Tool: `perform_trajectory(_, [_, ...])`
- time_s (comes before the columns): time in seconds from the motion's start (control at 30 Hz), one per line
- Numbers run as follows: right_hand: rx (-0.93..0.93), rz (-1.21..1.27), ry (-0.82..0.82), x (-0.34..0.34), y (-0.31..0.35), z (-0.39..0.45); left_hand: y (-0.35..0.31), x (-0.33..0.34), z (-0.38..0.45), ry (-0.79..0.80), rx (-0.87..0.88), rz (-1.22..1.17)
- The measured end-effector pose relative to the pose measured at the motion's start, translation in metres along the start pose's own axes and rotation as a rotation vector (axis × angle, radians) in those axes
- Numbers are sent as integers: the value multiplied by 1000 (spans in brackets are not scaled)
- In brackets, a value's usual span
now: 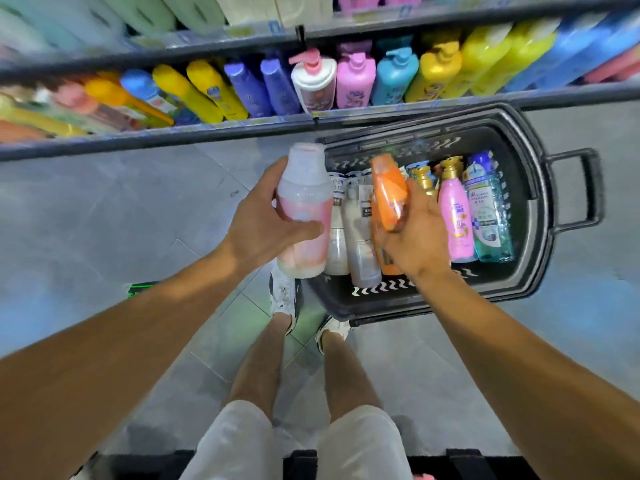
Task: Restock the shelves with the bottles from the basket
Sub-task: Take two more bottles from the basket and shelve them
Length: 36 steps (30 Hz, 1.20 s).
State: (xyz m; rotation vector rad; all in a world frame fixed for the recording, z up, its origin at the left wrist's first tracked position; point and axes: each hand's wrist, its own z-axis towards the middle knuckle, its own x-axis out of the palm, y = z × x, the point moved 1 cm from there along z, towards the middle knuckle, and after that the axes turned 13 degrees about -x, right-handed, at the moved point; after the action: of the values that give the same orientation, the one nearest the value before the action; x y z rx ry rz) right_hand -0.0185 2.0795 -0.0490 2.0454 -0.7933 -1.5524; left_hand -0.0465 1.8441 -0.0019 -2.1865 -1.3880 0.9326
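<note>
At nine to ten o'clock, a shelf (214, 131) is seen stocked with a row of yellow, orange and blue bottles, all blurred by motion. Further along the same shelf, near twelve o'clock, a white pump bottle (313, 83) with a pink pump is stood beside a pink pump bottle (355, 81) and a light blue one (394, 79); yellow bottles (485, 60) follow toward one o'clock.

Just left of centre, the left hand (263, 220) is wrapped around a pink and white bottle (304, 209), the thumb laid across its front and the fingers hidden behind it. The bottle is held upright above the floor, at the left edge of the basket.

Just right of centre, the right hand (415, 233) is closed around the lower part of an orange bottle (389, 195), which is held tilted over the inside of the basket.

A black basket (540, 209) is set on the grey tiled floor (86, 209) at two to three o'clock, below the shelf. Inside it, pale grey bottles (356, 237) are laid between the two hands, and a pink bottle with a gold pump (455, 216) lies just beside a clear teal bottle (490, 213) at the right end.

At six o'clock, the person's legs, white shorts and white shoes (284, 299) are seen.
</note>
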Motion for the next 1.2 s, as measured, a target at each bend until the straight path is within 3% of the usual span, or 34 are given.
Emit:
perform_trajectory(0.2, [-175, 245, -71, -64, 131, -11, -70, -86, -88, -153, 108, -22])
perform_trajectory(0.4, [-317, 296, -75, -120, 275, -20, -122, -195, -187, -333, 234, -69])
perform_trajectory(0.6, [-499, 284, -159, -148, 412, -43, -142, -305, -279, -409, 394, -190])
perform_trajectory(0.9, [-727, 180, -405, -156, 598, -86, -159, -463, -379, -489, 744, -171])
perform_trajectory(1.2, [-888, 94, -583, -182, 727, -125, -188, -577, -448, -546, 988, -164])
